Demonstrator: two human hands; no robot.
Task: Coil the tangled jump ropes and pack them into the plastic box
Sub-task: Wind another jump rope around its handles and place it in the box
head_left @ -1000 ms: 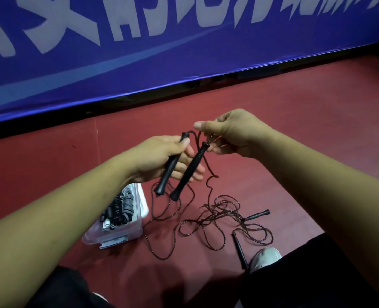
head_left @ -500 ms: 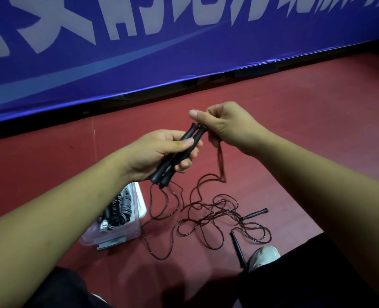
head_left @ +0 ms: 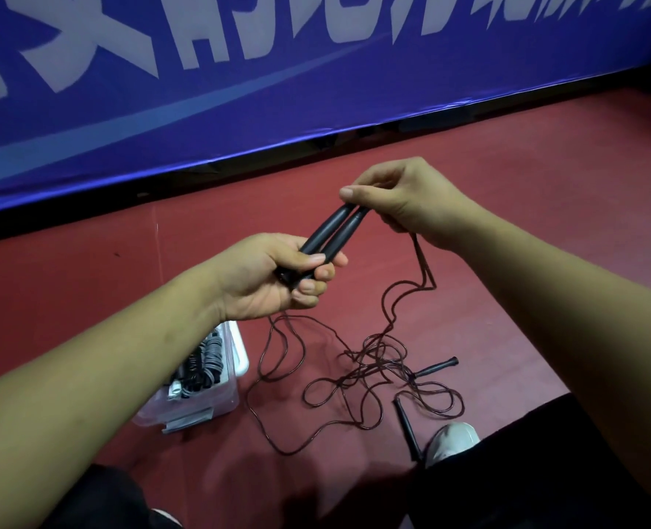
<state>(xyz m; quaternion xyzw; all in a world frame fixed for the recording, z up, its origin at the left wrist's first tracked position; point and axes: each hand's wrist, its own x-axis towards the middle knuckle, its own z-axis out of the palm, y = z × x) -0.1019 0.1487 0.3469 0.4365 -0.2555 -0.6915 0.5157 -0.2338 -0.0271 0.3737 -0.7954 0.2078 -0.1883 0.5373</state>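
My left hand (head_left: pixel 274 276) grips the lower ends of two black jump-rope handles (head_left: pixel 329 232) held side by side. My right hand (head_left: pixel 400 200) pinches their upper ends, where the thin dark cord (head_left: pixel 423 269) leaves and hangs down. On the red floor lies a tangled heap of cord (head_left: pixel 369 372) with two more black handles (head_left: pixel 436 367) (head_left: pixel 407 429) at its right. The clear plastic box (head_left: pixel 224 399) stands below my left forearm, with coiled black and grey ropes (head_left: pixel 201 364) inside; my arm hides part of it.
A blue banner wall (head_left: pixel 239 89) with white lettering runs along the back. My white shoe (head_left: pixel 453 439) and dark-trousered knees (head_left: pixel 526 475) sit close to the tangle at the bottom. Red floor (head_left: pixel 545 166) stretches to the right.
The two handles, apart and crossed a second ago, now lie pressed together. My right hand has moved up onto their top ends, and the cord hangs straighter from it.
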